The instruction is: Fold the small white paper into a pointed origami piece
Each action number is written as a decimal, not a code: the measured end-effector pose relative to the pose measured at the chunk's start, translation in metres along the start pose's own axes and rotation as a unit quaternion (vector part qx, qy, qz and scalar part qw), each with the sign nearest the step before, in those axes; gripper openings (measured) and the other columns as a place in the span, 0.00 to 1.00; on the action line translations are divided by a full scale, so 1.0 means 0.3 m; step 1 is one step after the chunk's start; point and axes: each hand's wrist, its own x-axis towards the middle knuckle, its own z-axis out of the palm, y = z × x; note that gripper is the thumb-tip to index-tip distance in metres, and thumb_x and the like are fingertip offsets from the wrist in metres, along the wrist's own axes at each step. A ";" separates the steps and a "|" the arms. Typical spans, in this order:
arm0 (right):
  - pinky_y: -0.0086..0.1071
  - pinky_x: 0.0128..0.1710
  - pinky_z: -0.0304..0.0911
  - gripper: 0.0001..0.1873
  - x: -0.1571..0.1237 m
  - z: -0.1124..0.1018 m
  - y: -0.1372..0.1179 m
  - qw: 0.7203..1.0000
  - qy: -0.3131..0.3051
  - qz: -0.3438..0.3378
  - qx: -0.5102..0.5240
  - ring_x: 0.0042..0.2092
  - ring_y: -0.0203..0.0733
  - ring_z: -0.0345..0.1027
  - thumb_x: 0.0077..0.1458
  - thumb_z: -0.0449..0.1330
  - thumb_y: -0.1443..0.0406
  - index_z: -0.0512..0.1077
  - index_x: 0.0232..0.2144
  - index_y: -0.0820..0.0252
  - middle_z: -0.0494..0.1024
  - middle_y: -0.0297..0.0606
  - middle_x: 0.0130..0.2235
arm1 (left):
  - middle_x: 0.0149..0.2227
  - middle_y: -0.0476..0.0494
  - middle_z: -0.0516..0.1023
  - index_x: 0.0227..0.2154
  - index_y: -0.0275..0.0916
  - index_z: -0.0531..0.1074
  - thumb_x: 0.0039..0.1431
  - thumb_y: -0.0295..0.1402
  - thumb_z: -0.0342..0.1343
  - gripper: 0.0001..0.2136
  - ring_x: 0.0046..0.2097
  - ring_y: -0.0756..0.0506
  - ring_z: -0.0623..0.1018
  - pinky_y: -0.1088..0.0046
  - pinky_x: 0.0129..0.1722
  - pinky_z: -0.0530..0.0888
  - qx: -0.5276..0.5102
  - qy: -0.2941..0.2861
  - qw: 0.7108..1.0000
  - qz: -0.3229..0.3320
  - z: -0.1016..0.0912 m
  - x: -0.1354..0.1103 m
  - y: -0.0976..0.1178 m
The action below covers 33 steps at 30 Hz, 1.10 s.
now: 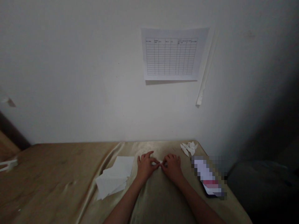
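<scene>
My left hand point(145, 165) and my right hand point(172, 165) meet over a table covered in shiny tan cloth point(70, 174). Both pinch a small white piece of paper point(159, 162) between their fingertips; most of it is hidden by the fingers. A loose pile of white paper sheets point(115, 178) lies just left of my left hand. A little heap of small folded white paper pieces point(188, 148) sits at the table's far edge, beyond my right hand.
A blurred-out flat object point(208, 179) lies right of my right hand near the table's right edge. The white wall behind carries a printed grid sheet point(172, 54) and a white strip point(205, 77). A white object point(8, 165) shows at far left.
</scene>
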 end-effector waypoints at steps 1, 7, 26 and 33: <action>0.53 0.61 0.44 0.07 0.001 -0.001 0.000 1.000 0.001 0.002 0.005 0.54 0.52 0.63 0.58 0.60 0.59 0.75 0.36 0.53 0.76 0.42 0.47 | 0.64 0.56 0.68 0.33 0.57 0.82 0.52 0.41 0.65 0.05 0.65 0.36 0.64 0.39 0.67 0.46 0.001 -0.001 1.000 -0.001 -0.002 0.000 0.003; 0.53 0.62 0.42 0.08 0.008 -0.007 0.013 0.999 -0.036 0.006 0.029 0.56 0.51 0.61 0.56 0.60 0.63 0.75 0.40 0.49 0.75 0.38 0.48 | 0.65 0.57 0.67 0.34 0.56 0.81 0.53 0.39 0.64 0.06 0.66 0.35 0.62 0.37 0.66 0.45 -0.001 -0.014 1.000 -0.004 -0.011 0.000 0.009; 0.49 0.61 0.43 0.21 0.020 0.009 0.059 0.996 -0.065 -0.009 0.067 0.57 0.49 0.61 0.53 0.56 0.71 0.77 0.44 0.43 0.76 0.37 0.49 | 0.70 0.58 0.58 0.43 0.63 0.80 0.55 0.35 0.61 0.14 0.70 0.33 0.54 0.42 0.67 0.46 0.024 -0.069 0.997 0.022 -0.028 0.014 -0.053; 0.52 0.64 0.38 0.19 0.012 0.005 0.057 0.995 -0.061 -0.011 0.075 0.58 0.49 0.60 0.55 0.55 0.70 0.77 0.44 0.44 0.75 0.36 0.50 | 0.67 0.55 0.63 0.41 0.62 0.81 0.55 0.38 0.61 0.12 0.69 0.35 0.56 0.44 0.68 0.46 0.013 -0.034 0.999 0.022 -0.016 0.005 -0.046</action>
